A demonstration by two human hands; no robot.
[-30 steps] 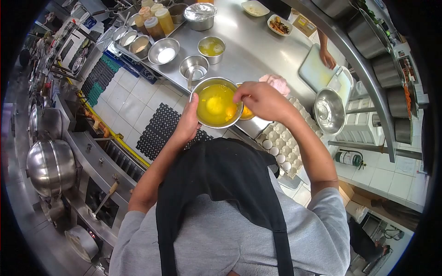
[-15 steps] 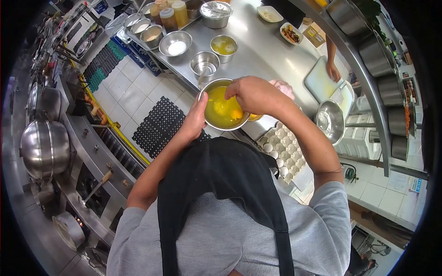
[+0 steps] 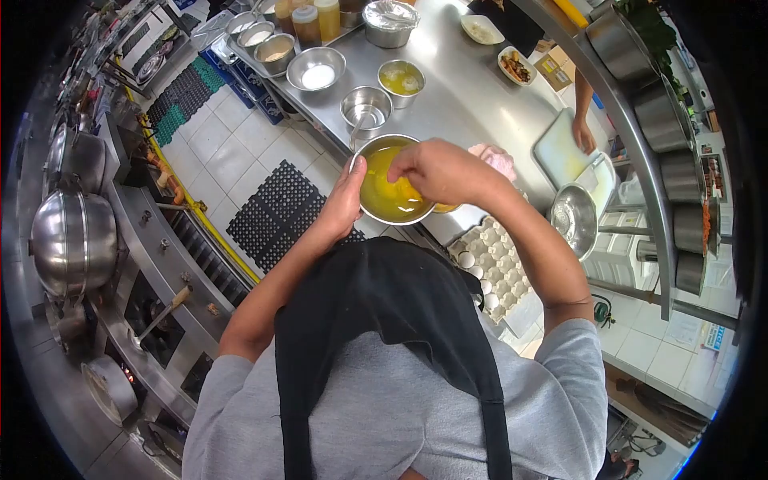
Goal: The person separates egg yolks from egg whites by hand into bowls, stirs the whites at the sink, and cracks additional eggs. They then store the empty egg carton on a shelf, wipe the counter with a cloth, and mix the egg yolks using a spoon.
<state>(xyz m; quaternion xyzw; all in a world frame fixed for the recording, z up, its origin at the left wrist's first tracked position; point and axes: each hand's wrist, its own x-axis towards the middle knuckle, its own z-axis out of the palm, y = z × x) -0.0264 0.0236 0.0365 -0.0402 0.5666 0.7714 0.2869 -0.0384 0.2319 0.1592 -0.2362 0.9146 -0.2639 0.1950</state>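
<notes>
My left hand (image 3: 345, 202) grips the left rim of a metal bowl (image 3: 392, 222), thumb on the edge. Inside the bowl are clear yellowish egg whites (image 3: 374, 188) and orange-yellow yolk. My right hand (image 3: 445, 170) reaches over the right rim with curled fingers down at the egg; what the fingertips hold, if anything, is hidden. Part of a dish with yellow contents (image 3: 446, 208) shows under my right wrist. Beyond the bowl are an upright metal bowl (image 3: 366, 108) with a utensil handle and another bowl (image 3: 402, 80) of yellow liquid.
An egg carton (image 3: 506, 268) with several white eggs (image 3: 467, 259) lies near my right elbow. A pink cloth (image 3: 492, 161) rests on the steel counter (image 3: 472, 96). At right, another person's hand (image 3: 584, 136) is by a cutting board (image 3: 558, 148). Stoves line the left.
My right fingers have shifted slightly within the bowl, and the yolk is now more covered by them. The other person's hand has moved slightly. The view has shifted a little.
</notes>
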